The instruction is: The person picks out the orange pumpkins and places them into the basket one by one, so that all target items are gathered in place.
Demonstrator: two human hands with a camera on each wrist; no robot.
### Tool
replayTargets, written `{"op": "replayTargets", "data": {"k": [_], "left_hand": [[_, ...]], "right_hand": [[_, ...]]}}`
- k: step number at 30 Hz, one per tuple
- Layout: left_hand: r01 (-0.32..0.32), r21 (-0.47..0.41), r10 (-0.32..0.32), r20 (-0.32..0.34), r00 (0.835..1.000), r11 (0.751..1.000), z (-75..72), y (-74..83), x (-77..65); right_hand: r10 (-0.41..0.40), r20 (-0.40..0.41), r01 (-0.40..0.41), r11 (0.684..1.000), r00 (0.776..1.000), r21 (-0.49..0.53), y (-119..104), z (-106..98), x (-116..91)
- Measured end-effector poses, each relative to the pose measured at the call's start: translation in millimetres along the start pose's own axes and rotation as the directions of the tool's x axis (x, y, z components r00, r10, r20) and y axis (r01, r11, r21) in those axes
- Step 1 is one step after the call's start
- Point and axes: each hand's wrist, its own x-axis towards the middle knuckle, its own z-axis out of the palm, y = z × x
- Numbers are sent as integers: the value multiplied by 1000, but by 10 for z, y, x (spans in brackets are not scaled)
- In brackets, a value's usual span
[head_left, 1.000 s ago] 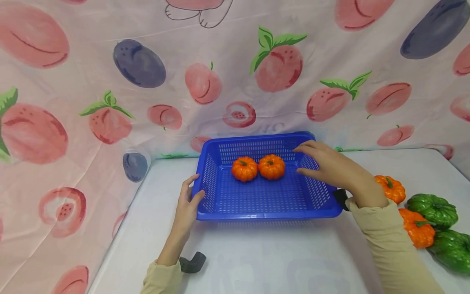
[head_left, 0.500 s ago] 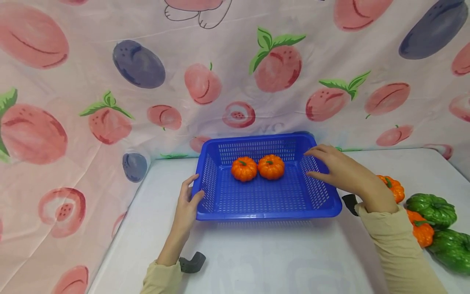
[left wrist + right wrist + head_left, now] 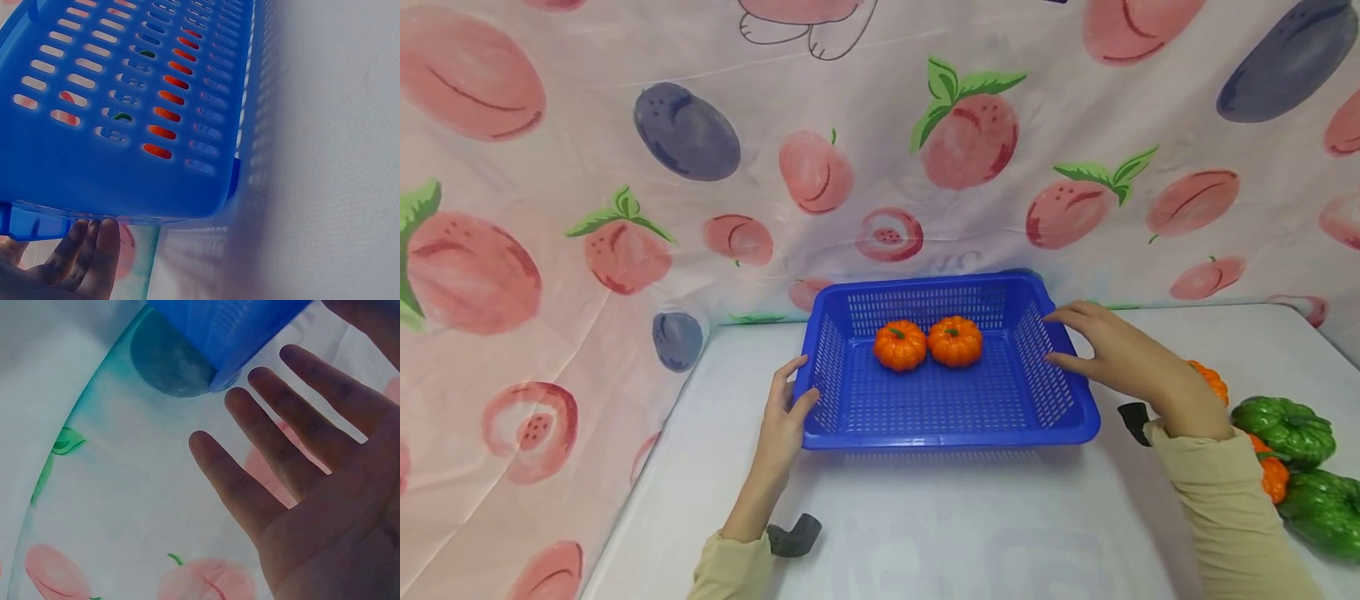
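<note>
One blue basket (image 3: 940,440) on the desk (image 3: 940,533), between left hand (image 3: 780,425) and right hand (image 3: 1108,350). Left hand narrow on the basket's left side, gripping the edge, thumb over it and fingers on the outside. Right hand wide, thumb well apart from fingertips, right at the opposite edge; contact there hard to tell. Inside the basket, between both hands, an orange pumpkin (image 3: 900,346) nearer the left hand, touching a second orange pumpkin (image 3: 955,342) nearer the right. To the right of the right hand, a farther green pumpkin (image 3: 1285,432), a nearer green pumpkin (image 3: 1324,512) and two more orange pumpkins (image 3: 1275,473), partly hidden by the right forearm. Beyond both hands, a fruit-print cloth (image 3: 880,100).
</note>
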Motion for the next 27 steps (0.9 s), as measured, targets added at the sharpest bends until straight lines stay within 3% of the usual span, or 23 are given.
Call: {"op": "replayTargets", "data": {"k": [11,21,27], "left_hand": [[-2,8,2,-7,1000,1000,2,-1,-9],[-12,3,12,-11,1000,1000,9,3,-8],[-10,-2,10,-13,1000,1000,8,-2,-3]], "right_hand": [[-9,-43,10,1000,999,18,160,47,-39],[122,36,-124,989,992,82,266,40,-117],[166,34,-169,981,986,100,347,38,-163]]}}
